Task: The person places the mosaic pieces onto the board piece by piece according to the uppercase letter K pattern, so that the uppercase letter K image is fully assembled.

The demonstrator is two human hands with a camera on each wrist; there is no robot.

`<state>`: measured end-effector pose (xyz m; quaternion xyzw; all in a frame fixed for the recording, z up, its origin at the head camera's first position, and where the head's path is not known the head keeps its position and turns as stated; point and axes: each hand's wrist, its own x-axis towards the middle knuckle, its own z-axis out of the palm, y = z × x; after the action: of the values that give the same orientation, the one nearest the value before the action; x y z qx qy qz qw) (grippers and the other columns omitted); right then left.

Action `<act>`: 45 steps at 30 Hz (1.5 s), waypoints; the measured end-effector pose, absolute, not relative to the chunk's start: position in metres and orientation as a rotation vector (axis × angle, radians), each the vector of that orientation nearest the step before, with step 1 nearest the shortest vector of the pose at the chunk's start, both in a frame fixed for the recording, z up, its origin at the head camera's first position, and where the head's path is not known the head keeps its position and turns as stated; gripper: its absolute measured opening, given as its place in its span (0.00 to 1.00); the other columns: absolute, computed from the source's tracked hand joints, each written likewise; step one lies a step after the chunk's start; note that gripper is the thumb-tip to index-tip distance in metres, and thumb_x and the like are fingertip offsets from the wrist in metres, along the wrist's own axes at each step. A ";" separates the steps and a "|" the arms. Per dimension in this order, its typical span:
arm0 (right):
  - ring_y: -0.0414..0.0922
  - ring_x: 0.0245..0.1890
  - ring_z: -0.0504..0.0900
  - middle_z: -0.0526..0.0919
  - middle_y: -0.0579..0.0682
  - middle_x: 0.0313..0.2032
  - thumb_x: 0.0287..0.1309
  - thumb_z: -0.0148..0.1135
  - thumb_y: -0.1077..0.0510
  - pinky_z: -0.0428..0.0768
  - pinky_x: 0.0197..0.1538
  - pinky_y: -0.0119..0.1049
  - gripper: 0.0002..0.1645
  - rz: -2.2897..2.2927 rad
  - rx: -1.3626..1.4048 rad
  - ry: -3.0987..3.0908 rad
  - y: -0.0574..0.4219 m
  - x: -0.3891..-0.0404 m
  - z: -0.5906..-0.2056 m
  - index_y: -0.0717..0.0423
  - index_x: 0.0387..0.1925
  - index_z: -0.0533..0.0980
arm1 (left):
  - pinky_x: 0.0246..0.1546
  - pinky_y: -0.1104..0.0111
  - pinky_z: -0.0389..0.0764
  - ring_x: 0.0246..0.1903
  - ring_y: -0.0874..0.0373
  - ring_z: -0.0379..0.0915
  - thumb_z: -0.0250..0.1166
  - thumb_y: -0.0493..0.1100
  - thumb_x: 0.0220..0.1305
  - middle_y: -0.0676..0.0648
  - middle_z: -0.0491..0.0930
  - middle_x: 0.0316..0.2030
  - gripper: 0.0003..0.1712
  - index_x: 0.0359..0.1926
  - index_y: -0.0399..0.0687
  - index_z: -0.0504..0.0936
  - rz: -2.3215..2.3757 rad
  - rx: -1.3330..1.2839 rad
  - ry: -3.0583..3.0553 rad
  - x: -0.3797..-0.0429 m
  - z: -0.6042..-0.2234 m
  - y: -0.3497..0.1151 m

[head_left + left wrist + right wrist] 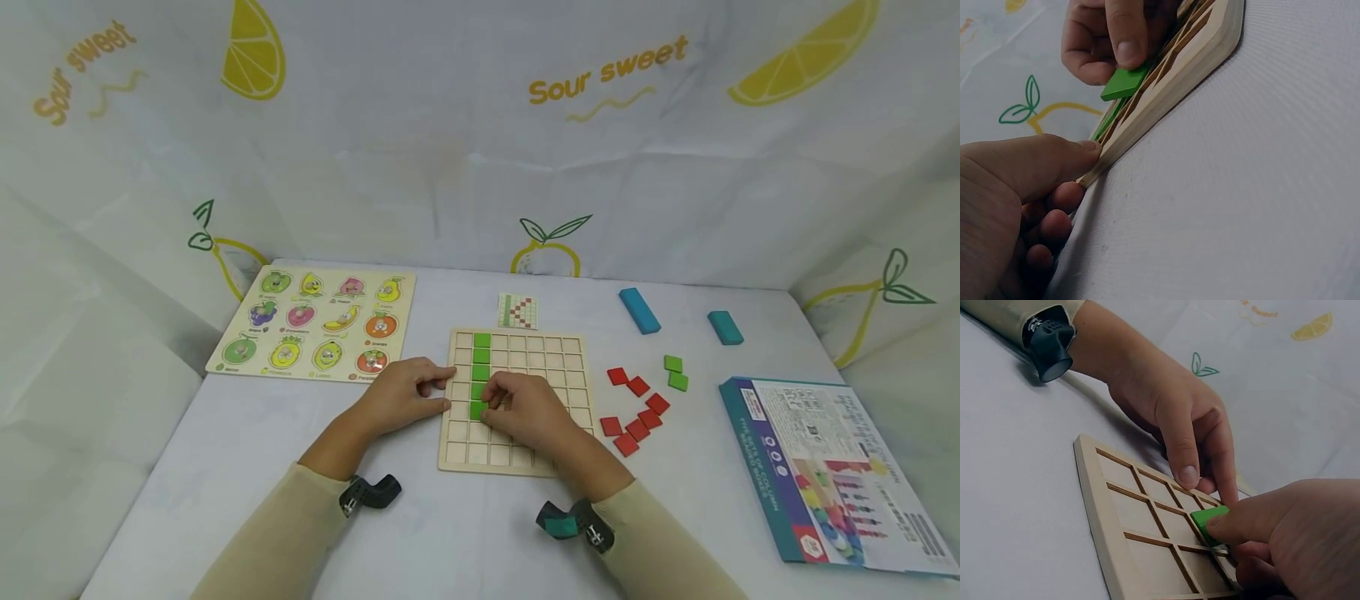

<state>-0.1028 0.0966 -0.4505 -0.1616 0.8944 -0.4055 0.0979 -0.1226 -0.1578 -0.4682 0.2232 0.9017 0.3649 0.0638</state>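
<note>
A wooden grid board [446,446] lies in the middle of the table, with green tiles [481,356] running down its second column from the top. My left hand [401,396] holds the board at its left edge, the thumb on the rim. Between thumb and fingers my right hand [532,408] pinches a green tile [1124,83] over the fifth row of that column. In the left wrist view this tile is tilted, close over the grid. Part of the board is hidden under the right hand.
Behind the board lies a small pattern card [518,311]. Several red tiles [637,385], two green tiles [673,363], two blue blocks [639,311] and a box [840,467] are to the right. A fruit puzzle board [315,325] lies back left. A printed cloth [420,183] hangs behind.
</note>
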 end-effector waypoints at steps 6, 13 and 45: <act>0.40 0.32 0.76 0.80 0.38 0.30 0.58 0.81 0.57 0.77 0.38 0.36 0.11 -1.052 -0.504 2.666 0.098 -0.102 -0.446 0.45 0.38 0.83 | 0.36 0.68 0.73 0.35 0.62 0.70 0.80 0.44 0.63 0.59 0.78 0.37 0.29 0.65 0.49 0.87 1.108 0.703 2.724 -0.124 -0.470 -0.156; 0.41 0.33 0.77 0.81 0.37 0.31 0.58 0.81 0.55 0.78 0.39 0.36 0.11 -1.053 -0.476 2.655 0.104 -0.101 -0.444 0.45 0.40 0.86 | 0.35 0.68 0.73 0.35 0.62 0.70 0.80 0.45 0.63 0.59 0.78 0.37 0.29 0.65 0.49 0.87 1.120 0.705 2.713 -0.124 -0.469 -0.154; 0.54 0.49 0.81 0.80 0.56 0.62 0.75 0.64 0.43 0.84 0.37 0.30 0.29 -1.477 0.746 2.648 0.262 -0.109 -0.441 0.45 0.72 0.75 | 0.35 0.67 0.72 0.34 0.61 0.71 0.80 0.44 0.62 0.58 0.76 0.33 0.31 0.66 0.50 0.86 1.108 0.653 2.731 -0.120 -0.467 -0.158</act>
<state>-0.1088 0.2615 -0.4411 0.2390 0.8480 -0.4730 0.0097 -0.1197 -0.1578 -0.4666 0.2159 0.9029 0.3665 0.0613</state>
